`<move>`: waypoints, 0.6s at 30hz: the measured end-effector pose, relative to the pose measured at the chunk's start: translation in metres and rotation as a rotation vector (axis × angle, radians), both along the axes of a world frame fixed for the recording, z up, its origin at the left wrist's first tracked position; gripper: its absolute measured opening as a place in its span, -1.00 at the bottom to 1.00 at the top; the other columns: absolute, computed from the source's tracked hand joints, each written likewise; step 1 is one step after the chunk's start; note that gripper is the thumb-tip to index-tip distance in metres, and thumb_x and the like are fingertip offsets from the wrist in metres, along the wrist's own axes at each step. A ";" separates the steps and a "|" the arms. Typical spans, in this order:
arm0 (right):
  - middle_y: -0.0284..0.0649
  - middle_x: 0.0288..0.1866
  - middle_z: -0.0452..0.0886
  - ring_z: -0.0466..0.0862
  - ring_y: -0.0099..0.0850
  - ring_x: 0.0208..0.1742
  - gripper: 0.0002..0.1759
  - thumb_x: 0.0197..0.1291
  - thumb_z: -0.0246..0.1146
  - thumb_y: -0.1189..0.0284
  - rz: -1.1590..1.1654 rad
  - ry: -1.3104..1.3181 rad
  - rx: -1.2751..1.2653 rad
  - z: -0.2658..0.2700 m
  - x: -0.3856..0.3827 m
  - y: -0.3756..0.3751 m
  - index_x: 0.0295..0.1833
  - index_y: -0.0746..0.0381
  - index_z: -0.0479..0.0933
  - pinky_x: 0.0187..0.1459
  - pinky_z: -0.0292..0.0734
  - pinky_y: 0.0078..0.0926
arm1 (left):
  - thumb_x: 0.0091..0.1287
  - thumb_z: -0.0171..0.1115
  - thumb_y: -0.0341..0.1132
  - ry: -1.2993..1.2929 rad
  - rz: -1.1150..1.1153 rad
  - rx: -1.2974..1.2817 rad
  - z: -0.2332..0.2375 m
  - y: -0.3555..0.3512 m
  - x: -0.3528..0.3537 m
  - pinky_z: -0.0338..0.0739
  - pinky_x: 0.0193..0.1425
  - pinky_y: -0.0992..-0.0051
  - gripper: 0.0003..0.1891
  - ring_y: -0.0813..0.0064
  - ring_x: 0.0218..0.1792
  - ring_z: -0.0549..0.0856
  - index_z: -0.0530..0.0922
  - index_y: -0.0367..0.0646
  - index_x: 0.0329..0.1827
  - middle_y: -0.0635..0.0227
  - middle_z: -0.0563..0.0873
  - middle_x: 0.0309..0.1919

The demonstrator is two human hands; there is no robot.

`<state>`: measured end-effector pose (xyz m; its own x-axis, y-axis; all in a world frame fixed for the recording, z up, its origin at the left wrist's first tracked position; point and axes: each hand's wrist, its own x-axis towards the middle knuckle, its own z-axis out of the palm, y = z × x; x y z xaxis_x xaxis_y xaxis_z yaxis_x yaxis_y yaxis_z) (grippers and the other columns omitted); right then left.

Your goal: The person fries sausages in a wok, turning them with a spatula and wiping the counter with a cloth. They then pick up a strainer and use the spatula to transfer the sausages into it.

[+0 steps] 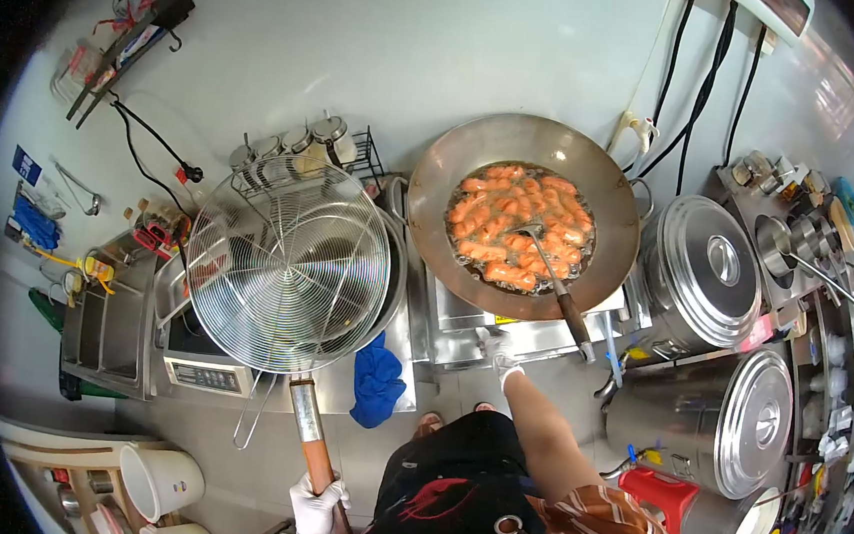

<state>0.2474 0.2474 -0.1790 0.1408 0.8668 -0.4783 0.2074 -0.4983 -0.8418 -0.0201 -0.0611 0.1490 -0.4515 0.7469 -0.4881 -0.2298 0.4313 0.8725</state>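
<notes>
My left hand, in a white glove, is closed round the wooden handle of a large round wire strainer. The strainer's mesh is held over the counter on the left, in front of a metal bowl. My right hand, also gloved, reaches to the front of the stove, below the wok; its fingers are too small and pale to make out. Orange-brown pieces of food bubble in dark oil inside the big wok. A ladle with a wooden handle leans in the wok, untouched by either hand.
Large lidded steel pots stand to the right of the wok. A blue cloth hangs at the counter's edge. Lidded jars sit in a rack by the wall. A sink is at far left, with white buckets below.
</notes>
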 end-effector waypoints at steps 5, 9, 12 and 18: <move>-0.19 -0.31 0.69 0.62 -0.31 -0.35 -0.72 0.08 0.36 0.37 -0.067 -0.219 0.080 0.060 -0.016 -0.003 -0.11 0.26 0.58 -0.28 0.49 -0.36 | 0.21 0.23 -0.57 0.063 0.002 -0.002 0.002 -0.004 0.003 0.50 -0.55 0.51 -0.90 0.50 -0.66 0.58 0.51 -0.36 -0.24 0.29 0.58 -0.63; 0.00 -0.18 0.71 0.69 -0.05 -0.11 -0.68 0.11 0.31 0.31 -0.061 -0.326 0.246 -0.008 -0.018 0.006 -0.08 0.30 0.60 -0.05 0.54 -0.21 | 0.19 0.24 -0.57 0.100 -0.021 -0.021 0.013 0.006 0.001 0.51 -0.55 0.51 -0.89 0.49 -0.66 0.58 0.52 -0.36 -0.25 0.27 0.59 -0.63; 0.07 -0.18 0.70 0.68 0.02 -0.07 -0.67 0.15 0.25 0.22 -0.048 -0.450 0.151 0.003 -0.026 0.001 -0.17 0.27 0.66 -0.03 0.57 -0.14 | 0.19 0.26 -0.57 0.078 -0.032 -0.032 0.014 0.013 -0.004 0.52 -0.53 0.50 -0.89 0.48 -0.65 0.60 0.52 -0.37 -0.26 0.26 0.60 -0.63; 0.06 0.05 0.66 0.46 -0.22 0.38 -0.71 0.09 0.39 0.22 0.502 -0.388 0.600 0.146 -0.001 -0.047 -0.15 0.17 0.71 0.35 0.34 -0.32 | 0.22 0.28 -0.54 0.089 -0.164 0.016 0.015 0.047 -0.016 0.54 -0.50 0.49 -0.89 0.46 -0.62 0.61 0.53 -0.36 -0.25 0.24 0.62 -0.60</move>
